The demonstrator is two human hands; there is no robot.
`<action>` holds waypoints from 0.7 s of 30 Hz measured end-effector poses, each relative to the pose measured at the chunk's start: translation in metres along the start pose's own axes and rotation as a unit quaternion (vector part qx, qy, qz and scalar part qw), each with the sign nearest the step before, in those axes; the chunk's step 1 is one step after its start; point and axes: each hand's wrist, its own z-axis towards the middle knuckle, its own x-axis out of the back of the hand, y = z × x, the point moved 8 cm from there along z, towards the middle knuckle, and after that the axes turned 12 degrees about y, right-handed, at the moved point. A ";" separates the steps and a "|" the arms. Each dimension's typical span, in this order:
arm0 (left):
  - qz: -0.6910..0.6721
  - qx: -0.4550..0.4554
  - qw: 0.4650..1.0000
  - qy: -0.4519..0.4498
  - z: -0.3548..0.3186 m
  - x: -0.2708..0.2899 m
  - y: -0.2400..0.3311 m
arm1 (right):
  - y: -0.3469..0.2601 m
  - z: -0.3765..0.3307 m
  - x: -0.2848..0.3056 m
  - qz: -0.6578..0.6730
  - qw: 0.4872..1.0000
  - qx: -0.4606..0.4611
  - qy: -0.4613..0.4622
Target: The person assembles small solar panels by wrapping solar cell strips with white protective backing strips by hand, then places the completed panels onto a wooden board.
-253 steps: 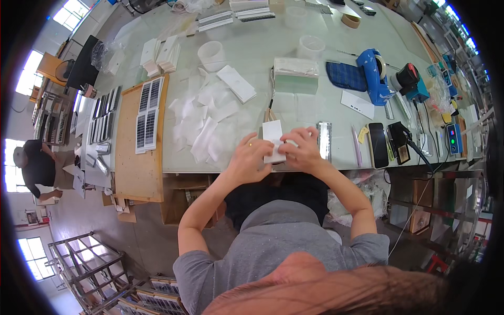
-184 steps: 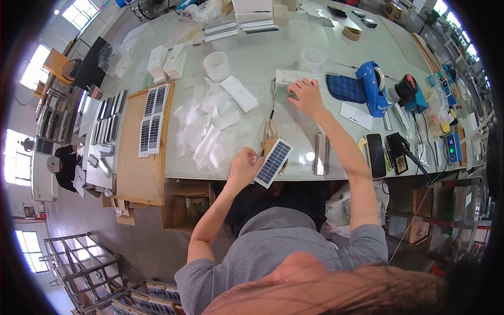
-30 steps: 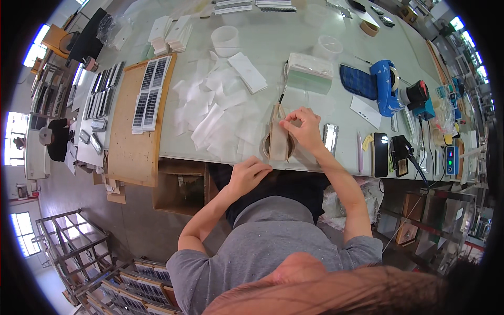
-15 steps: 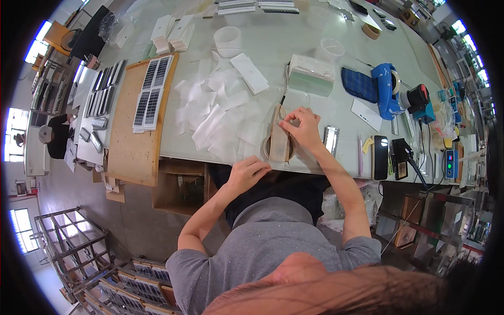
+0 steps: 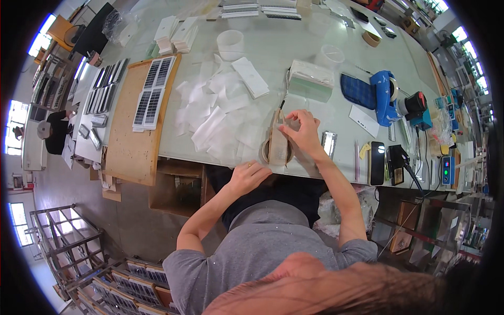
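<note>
At the table's front edge, a narrow wooden piece [image 5: 279, 144] lies lengthwise over a round brown ring that looks like a tape roll [image 5: 265, 152]. My right hand [image 5: 305, 132] is at the far right side of the wood, thumb and forefinger pinched together. Whatever is between those fingertips is too small to make out. Left of the ring, my left hand [image 5: 249, 177] hangs at the edge with its fingers closed together; what they hold, if anything, cannot be seen. A dark pen-like tool with a cord [image 5: 282, 103] rests at the wood's far end.
Loose translucent white sheets [image 5: 215, 113] spread to the left, beside a wooden board [image 5: 131, 152] bearing dark-celled panels [image 5: 155, 86]. Beyond the wood stands a clear box [image 5: 311, 81]. Rightward are a blue tape dispenser [image 5: 384, 100], a phone [image 5: 376, 164] and a small metal plate [image 5: 329, 143].
The view has shifted slightly. Both hands keep nearly the same places and poses, the right at the wood and the left by the table edge.
</note>
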 end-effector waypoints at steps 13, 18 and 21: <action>0.025 -0.029 0.999 -0.015 -0.002 0.004 0.018 | 0.072 -0.048 0.110 -0.257 0.964 0.008 -0.065; 0.041 -0.014 0.998 -0.046 -0.007 -0.001 0.023 | 0.063 -0.057 0.113 -0.284 0.957 0.022 -0.056; 0.048 -0.013 0.997 -0.056 -0.007 -0.002 0.023 | 0.063 -0.059 0.114 -0.292 0.955 0.038 -0.044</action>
